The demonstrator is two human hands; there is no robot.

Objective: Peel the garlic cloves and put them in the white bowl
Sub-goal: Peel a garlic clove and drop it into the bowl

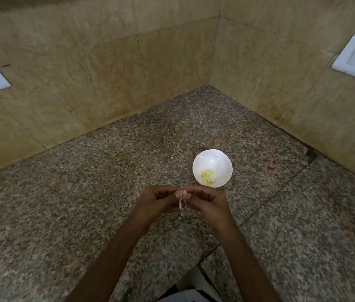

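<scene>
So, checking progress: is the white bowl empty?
No, a small pile of peeled garlic cloves lies in the white bowl.

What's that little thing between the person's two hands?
A garlic clove with loose skin hanging down, pinched by the left hand and the right hand; the head view shows it.

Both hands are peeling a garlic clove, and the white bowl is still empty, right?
Not empty. The head view shows a small pile of peeled cloves lying in the white bowl. The rest holds: the left hand and right hand both pinch a garlic clove.
</scene>
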